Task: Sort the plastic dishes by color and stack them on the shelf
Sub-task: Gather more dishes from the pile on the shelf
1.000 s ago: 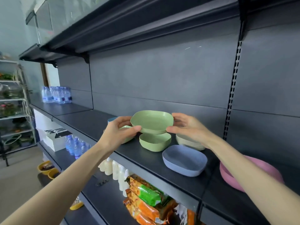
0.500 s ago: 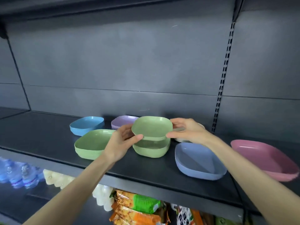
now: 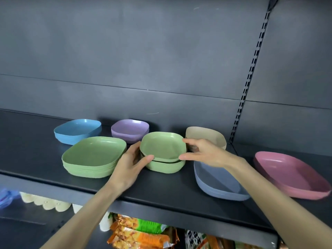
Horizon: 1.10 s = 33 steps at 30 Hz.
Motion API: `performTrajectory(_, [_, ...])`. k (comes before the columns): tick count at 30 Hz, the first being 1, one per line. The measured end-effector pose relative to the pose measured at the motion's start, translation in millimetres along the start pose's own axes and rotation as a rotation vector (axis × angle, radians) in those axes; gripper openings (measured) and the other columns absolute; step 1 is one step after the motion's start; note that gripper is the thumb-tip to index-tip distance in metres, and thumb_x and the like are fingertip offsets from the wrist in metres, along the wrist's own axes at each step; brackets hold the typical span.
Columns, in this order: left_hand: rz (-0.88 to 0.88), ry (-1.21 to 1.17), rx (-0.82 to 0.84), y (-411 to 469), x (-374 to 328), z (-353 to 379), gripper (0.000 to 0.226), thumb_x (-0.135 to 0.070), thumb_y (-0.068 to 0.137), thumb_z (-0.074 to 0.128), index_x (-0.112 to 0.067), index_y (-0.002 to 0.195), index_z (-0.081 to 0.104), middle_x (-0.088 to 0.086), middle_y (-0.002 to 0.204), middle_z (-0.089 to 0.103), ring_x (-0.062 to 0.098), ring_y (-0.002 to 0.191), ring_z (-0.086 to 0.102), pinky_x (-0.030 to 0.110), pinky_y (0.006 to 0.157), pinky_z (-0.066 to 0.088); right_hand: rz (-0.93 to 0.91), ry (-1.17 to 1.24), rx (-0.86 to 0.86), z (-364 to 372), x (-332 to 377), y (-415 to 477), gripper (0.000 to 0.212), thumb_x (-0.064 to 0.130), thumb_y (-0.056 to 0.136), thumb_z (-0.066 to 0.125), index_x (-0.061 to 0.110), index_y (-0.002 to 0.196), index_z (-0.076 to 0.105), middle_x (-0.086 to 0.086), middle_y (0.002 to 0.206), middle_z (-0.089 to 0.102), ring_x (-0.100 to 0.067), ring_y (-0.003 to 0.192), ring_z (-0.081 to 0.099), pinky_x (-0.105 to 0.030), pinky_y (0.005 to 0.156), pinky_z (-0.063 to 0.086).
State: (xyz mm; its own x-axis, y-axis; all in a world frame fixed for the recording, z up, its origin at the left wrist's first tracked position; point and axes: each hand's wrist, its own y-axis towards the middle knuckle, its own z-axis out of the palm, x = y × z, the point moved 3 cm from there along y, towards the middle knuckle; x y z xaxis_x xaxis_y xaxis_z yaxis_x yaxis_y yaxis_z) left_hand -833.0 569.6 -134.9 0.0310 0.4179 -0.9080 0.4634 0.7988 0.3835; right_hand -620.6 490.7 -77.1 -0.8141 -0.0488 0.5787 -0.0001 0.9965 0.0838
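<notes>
The step in hand is stacking green on green: the left hand [image 3: 128, 165] and right hand [image 3: 204, 153] hold the upper green dish [image 3: 162, 145] by its opposite sides, fingers [image 3: 190, 156] clamped on the rim, thumbs at the front edge. It sits slightly tilted, almost nested in the lower green dish [image 3: 166, 167] on the shelf [image 3: 36, 159], just beside the pile of large green dishes [image 3: 93, 155]. The next move probably calls for levelling it, pressing it home and letting go, then reaching for another colour, perhaps the beige dish [image 3: 206, 136] behind the right hand. Compared with half a second ago, the dish has come down from a clear gap above its partner to near contact, and the beige dish shows more fully.
</notes>
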Motion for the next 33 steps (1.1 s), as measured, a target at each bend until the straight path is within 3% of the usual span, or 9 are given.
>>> performTrajectory(4, [-0.035, 0.025, 0.012, 1.5, 5.2, -1.8, 0.038, -0.01, 0.086, 0.066, -0.016, 0.122, 0.054, -0.008, 0.112, 0.068, 0.003, 0.107, 0.062, 0.015, 0.09, 0.045, 0.037, -0.081, 0.019, 4.1, -3.5, -0.3, 0.066, 0.048, 0.083, 0.065, 0.011, 0.135, 0.048, 0.037, 0.088, 0.058, 0.014, 0.09, 0.055, -0.01, 0.084, 0.04])
performTrajectory(6, [-0.031, 0.041, 0.022, 2.1, 5.7, -1.5, 0.034, -0.01, 0.086, 0.067, -0.026, 0.114, 0.057, -0.013, 0.106, 0.069, 0.0, 0.103, 0.063, 0.012, 0.088, 0.045, 0.076, -0.111, 0.006, 8.1, -6.7, -1.3, 0.069, 0.063, 0.077, 0.063, 0.017, 0.129, 0.053, 0.034, 0.102, 0.06, 0.011, 0.098, 0.055, -0.016, 0.094, 0.041])
performTrajectory(9, [-0.015, 0.074, 0.053, 3.2, 5.6, -2.4, 0.029, -0.016, 0.086, 0.068, -0.034, 0.106, 0.058, -0.017, 0.102, 0.07, 0.0, 0.1, 0.064, 0.014, 0.089, 0.046, 0.089, -0.106, 0.026, 10.7, -4.9, -4.3, 0.024, 0.045, 0.087, 0.063, 0.034, 0.107, 0.058, 0.03, 0.103, 0.06, 0.005, 0.1, 0.054, -0.023, 0.096, 0.038])
performTrajectory(14, [-0.025, 0.085, 0.09, 2.5, 5.5, -3.9, 0.029, -0.017, 0.088, 0.067, -0.022, 0.116, 0.059, -0.008, 0.109, 0.07, 0.005, 0.102, 0.064, 0.022, 0.093, 0.047, 0.142, -0.194, 0.032, 6.0, 2.3, -5.6, 0.07, 0.049, 0.087, 0.059, 0.014, 0.144, 0.039, 0.003, 0.155, 0.027, -0.011, 0.142, 0.024, -0.033, 0.116, 0.026])
performTrajectory(17, [-0.059, 0.112, 0.13, 0.9, 6.4, -4.6, 0.039, -0.031, 0.082, 0.07, -0.016, 0.117, 0.059, -0.006, 0.108, 0.07, 0.009, 0.103, 0.064, 0.028, 0.095, 0.048, 0.167, -0.217, 0.08, 7.7, 4.0, -4.7, 0.074, 0.052, 0.087, 0.058, 0.015, 0.147, 0.034, 0.006, 0.157, 0.022, -0.007, 0.144, 0.017, -0.03, 0.118, 0.021])
performTrajectory(22, [-0.073, 0.282, 0.143, -1.7, 3.3, -8.2, 0.094, -0.069, 0.064, 0.055, -0.009, 0.135, 0.046, 0.0, 0.122, 0.063, 0.013, 0.113, 0.059, 0.037, 0.102, 0.044, 0.25, -0.216, 0.078, 6.1, 11.0, -8.1, 0.077, 0.058, 0.083, 0.06, 0.017, 0.145, 0.038, 0.009, 0.151, 0.034, -0.008, 0.14, 0.03, -0.032, 0.117, 0.024])
performTrajectory(26, [0.004, 0.421, 0.147, -10.0, -14.0, -8.3, 0.073, -0.056, 0.078, 0.06, -0.013, 0.136, 0.047, 0.004, 0.134, 0.054, 0.018, 0.126, 0.049, 0.039, 0.108, 0.038, 0.276, -0.155, -0.027, -5.0, 18.3, -17.5, 0.062, 0.041, 0.087, 0.065, 0.016, 0.14, 0.044, 0.007, 0.143, 0.045, -0.009, 0.134, 0.038, -0.018, 0.107, 0.026])
performTrajectory(29, [0.118, 0.607, 0.093, -10.5, -41.3, -5.5, 0.058, -0.028, 0.09, 0.061, -0.007, 0.14, 0.041, 0.009, 0.145, 0.04, 0.023, 0.136, 0.035, 0.027, 0.111, 0.024, 0.276, -0.248, -0.174, -26.8, 23.1, -33.8, 0.063, 0.04, 0.085, 0.067, 0.014, 0.138, 0.046, 0.001, 0.14, 0.049, -0.016, 0.124, 0.049, -0.022, 0.098, 0.035])
performTrajectory(33, [0.273, 0.722, 0.231, 7.3, -90.5, 23.3, 0.056, -0.029, 0.092, 0.058, -0.014, 0.142, 0.037, 0.003, 0.145, 0.04, 0.02, 0.134, 0.035, 0.026, 0.106, 0.026, 0.293, -0.399, -0.284, -67.1, 30.9, -65.8, 0.06, 0.036, 0.085, 0.068, 0.011, 0.136, 0.048, -0.007, 0.137, 0.053, -0.024, 0.125, 0.048, -0.029, 0.101, 0.036])
